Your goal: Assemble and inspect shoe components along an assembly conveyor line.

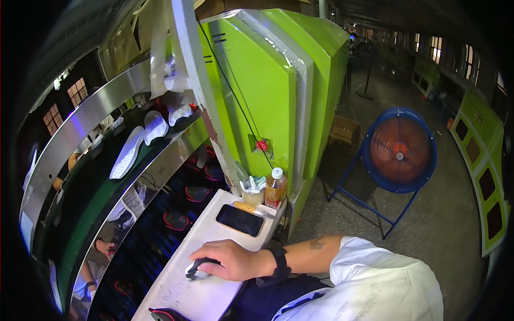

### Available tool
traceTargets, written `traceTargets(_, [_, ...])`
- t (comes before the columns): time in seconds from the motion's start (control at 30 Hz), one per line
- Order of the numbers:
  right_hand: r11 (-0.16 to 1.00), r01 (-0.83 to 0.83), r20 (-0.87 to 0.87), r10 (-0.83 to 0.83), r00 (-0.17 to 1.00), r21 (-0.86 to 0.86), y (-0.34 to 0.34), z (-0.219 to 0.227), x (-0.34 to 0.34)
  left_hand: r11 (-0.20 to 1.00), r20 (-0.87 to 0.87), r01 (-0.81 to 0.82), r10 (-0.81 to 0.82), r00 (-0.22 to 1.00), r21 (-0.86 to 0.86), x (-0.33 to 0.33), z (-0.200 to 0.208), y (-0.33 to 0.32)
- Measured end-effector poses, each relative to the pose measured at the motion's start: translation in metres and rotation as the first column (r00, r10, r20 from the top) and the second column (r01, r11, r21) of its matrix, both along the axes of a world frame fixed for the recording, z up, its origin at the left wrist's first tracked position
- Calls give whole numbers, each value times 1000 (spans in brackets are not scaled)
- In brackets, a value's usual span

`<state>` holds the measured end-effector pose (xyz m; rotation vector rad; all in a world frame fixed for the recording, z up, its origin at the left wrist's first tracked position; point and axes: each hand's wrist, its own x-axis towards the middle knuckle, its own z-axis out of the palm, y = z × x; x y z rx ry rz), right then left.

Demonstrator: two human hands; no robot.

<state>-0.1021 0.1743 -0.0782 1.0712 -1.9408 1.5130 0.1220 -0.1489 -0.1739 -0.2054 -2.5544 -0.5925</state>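
Note:
My right hand (227, 260) reaches in from the right and rests on a narrow white ledge (214, 299). Its fingers close round a small black-and-white piece (201, 268), mostly hidden, whose kind I cannot make out. Beyond the hand lies a dark-screened phone (240, 220). Behind it are a tool with a yellow handle (246, 207), a bottle of amber liquid (276, 188) and a cup stuffed with white cloth (252, 191). A black piece with red edging (167, 314) shows at the ledge's near end. My left hand is out of view.
A green conveyor belt (85, 214) curves along the left, carrying white shoe soles (128, 152). Dark pieces with red edging (176, 220) lie on a lower level. A green machine housing (262, 91) rises ahead. A blue-framed fan (399, 150) stands right.

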Motion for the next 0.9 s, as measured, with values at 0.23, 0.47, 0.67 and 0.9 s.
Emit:
traceTargets(0.23, [956,-258,552,290,782,-137,-5,29,19,896,-337,134,19,941,423,-87,80,30])
traceTargets(0.47, [906,-380,338,422,841,-186,-21,35,28,538,-191,134,51,980,832,-131,100,85])
traceTargets(0.67, [854,-500,582,482,655,-145,-18,39,32,960,-69,-5,25,997,281,-118,104,109])
traceTargets(0.9, [886,-458,518,426,742,-71,-16,38,40,890,-38,87,-79,996,448,-70,123,116])
